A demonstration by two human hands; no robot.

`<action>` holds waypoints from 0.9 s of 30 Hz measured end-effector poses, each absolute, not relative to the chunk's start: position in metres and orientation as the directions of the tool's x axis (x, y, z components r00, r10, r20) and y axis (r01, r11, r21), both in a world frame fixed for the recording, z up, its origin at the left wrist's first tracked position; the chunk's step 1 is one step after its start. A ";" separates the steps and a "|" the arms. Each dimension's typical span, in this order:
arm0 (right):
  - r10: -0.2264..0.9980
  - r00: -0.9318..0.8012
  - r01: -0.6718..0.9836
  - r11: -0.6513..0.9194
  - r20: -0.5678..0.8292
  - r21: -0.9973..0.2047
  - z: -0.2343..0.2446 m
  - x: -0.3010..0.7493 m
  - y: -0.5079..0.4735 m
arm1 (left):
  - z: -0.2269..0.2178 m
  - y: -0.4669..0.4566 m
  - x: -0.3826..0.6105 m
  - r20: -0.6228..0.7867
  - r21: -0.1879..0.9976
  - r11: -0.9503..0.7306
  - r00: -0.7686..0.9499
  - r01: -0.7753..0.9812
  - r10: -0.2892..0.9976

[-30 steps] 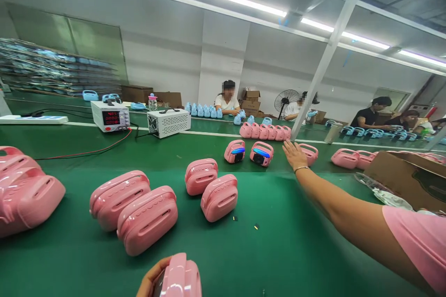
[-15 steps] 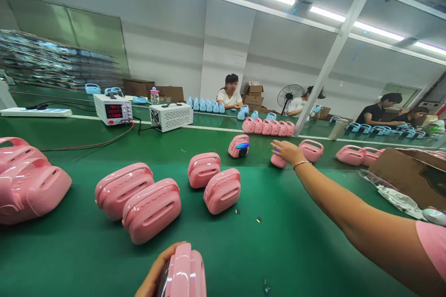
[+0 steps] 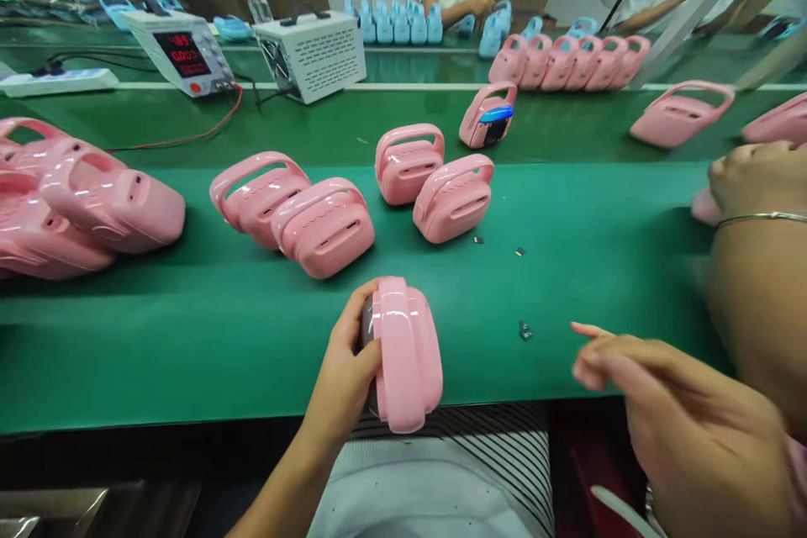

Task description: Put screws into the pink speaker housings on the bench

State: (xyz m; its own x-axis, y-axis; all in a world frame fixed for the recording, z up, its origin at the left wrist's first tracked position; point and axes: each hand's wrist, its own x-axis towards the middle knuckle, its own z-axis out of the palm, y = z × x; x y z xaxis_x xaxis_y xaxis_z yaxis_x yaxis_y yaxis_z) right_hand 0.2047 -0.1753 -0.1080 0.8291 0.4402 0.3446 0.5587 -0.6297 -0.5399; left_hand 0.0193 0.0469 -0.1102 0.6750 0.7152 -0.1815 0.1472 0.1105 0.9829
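Observation:
My left hand (image 3: 344,378) is closed around a pink handled speaker shell (image 3: 407,353), holding it on edge at the near rim of the green belt (image 3: 189,336). Low on the right, my right hand (image 3: 687,420) hovers over the belt edge with its fingers loosely stretched leftward and nothing in them. A small dark part (image 3: 524,329) lies on the belt just left of its fingertips. Above it, a co-worker's hand with a bracelet (image 3: 756,176) rests on a pink piece (image 3: 701,206).
Several pink speakers (image 3: 324,227) lie mid-belt, one with a blue lit face (image 3: 487,116), and a pile (image 3: 88,197) lies at the left. A power supply with a red display (image 3: 180,50) and a white box (image 3: 312,55) stand beyond. People sit at the far line with blue units.
The view has tilted down toward the near edge. The co-worker's outstretched arm has pulled back to the right with a pink piece. My right hand has come into view.

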 end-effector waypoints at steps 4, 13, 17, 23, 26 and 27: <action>0.428 0.839 0.538 -0.562 0.336 -0.629 -0.131 0.165 -0.173 | -0.104 0.046 0.018 -0.210 0.977 0.133 0.671 0.165 0.711; 0.513 0.793 0.589 -0.503 0.330 -0.633 -0.136 0.185 -0.158 | -0.086 0.040 0.022 -0.299 0.954 0.211 0.606 0.215 0.737; 0.439 0.852 0.483 -0.447 0.286 -0.753 -0.132 0.177 -0.158 | -0.085 0.039 0.022 -0.342 0.940 0.264 0.571 0.217 0.747; 0.421 0.905 0.129 -0.158 0.051 -0.979 -0.122 0.158 -0.140 | -0.086 0.038 0.022 -0.334 0.943 0.266 0.562 0.202 0.756; 0.460 0.888 0.066 -0.101 0.012 -0.993 -0.120 0.151 -0.128 | -0.085 0.037 0.023 -0.343 0.939 0.288 0.553 0.187 0.760; 0.465 0.885 0.072 -0.106 0.015 -0.992 -0.121 0.150 -0.126 | -0.085 0.037 0.023 -0.344 0.939 0.295 0.548 0.179 0.762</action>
State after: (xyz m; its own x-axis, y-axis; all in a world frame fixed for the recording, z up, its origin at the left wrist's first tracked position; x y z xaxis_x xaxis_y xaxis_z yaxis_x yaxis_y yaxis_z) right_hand 0.1504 -0.1256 -0.1210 0.8849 0.4655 0.0145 0.0723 -0.1064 -0.9917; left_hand 0.0229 0.0369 -0.0852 0.5483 0.7622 -0.3441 0.1793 0.2948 0.9386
